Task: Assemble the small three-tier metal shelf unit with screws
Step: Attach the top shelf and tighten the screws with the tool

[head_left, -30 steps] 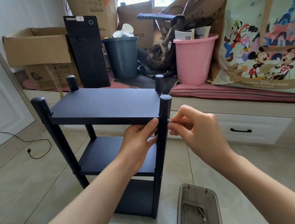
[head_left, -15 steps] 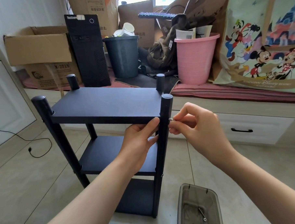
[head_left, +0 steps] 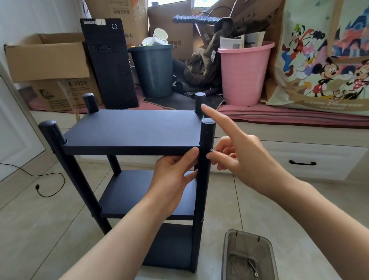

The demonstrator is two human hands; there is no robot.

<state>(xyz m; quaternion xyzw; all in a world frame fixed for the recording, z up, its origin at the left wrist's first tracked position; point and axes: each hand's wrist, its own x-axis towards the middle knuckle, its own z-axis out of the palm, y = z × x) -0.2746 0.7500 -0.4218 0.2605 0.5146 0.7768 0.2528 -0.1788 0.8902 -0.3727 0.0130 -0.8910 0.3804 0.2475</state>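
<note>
Steadying the shelf unit (head_left: 128, 129) at the centre of the frame, your left hand (head_left: 172, 182) is curling round the near right post (head_left: 205, 160) just under the top tier, thumb lying along the shelf's front edge and fingers wrapping the post from the left. Your right hand (head_left: 241, 158) is sitting right of that same post — thumb and a bent finger are pinching a small silver screw (head_left: 212, 150) whose tip is meeting the post at the level of the top board, while the index finger is sticking straight out toward the upper left, crossing in front of the rear right post (head_left: 200, 102).

All three black tiers are standing upright on the tiled floor (head_left: 45, 220), four round posts poking above the top board.

At the lower right of the frame a smoky clear plastic box (head_left: 248, 257) is lying on the floor with a small metal tool (head_left: 253, 267) inside — what kind, you can't tell from here.

Across the upper half, a raised ledge is carrying an open cardboard box (head_left: 47, 59) at the upper left, a black computer tower (head_left: 110, 64), a dark bin (head_left: 153, 71), a pink bin (head_left: 243, 73) and a cartoon-print bag (head_left: 328, 55) at the upper right. A black cable (head_left: 41, 184) is trailing over the floor at the left edge.
</note>
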